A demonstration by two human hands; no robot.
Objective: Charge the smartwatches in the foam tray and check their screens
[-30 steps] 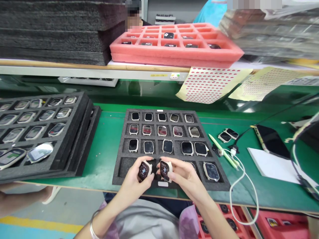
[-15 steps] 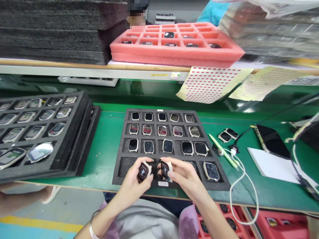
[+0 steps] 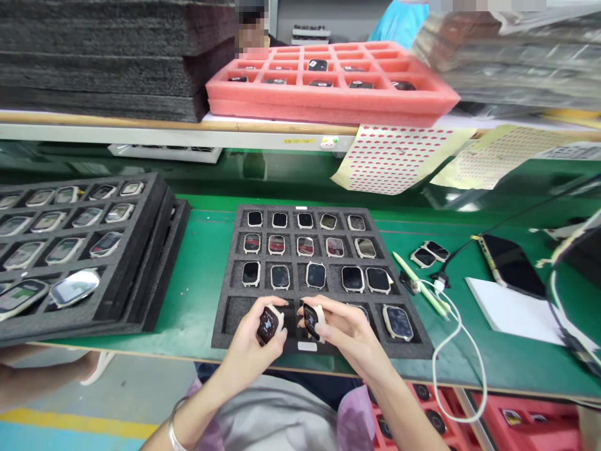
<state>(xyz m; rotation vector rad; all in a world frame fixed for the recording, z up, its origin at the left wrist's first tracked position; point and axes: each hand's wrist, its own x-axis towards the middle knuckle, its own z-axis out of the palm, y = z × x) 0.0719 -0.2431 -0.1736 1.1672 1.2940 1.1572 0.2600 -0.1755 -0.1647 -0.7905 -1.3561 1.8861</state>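
My left hand [image 3: 256, 341] is closed around a smartwatch case [image 3: 270, 324] without a strap, its lit dark screen tilted toward me. Another lit smartwatch case [image 3: 312, 321] sits between the fingers and thumb of my right hand [image 3: 350, 332]. Both are held above the front row of a black foam tray [image 3: 300, 293], where my hands hide some compartments. Several pale-framed watch cases with dark screens lie in the tray's compartments, among them one [image 3: 398, 322] at the front right corner.
To the left stand stacked foam trays [image 3: 150, 269] with more watches. At right lie two watch cases [image 3: 429, 253], a green pen [image 3: 434, 297], a white cable [image 3: 469, 351], a phone [image 3: 514, 266] and white paper [image 3: 514, 313]. A pink foam tray [image 3: 328, 106] rests on the shelf above.
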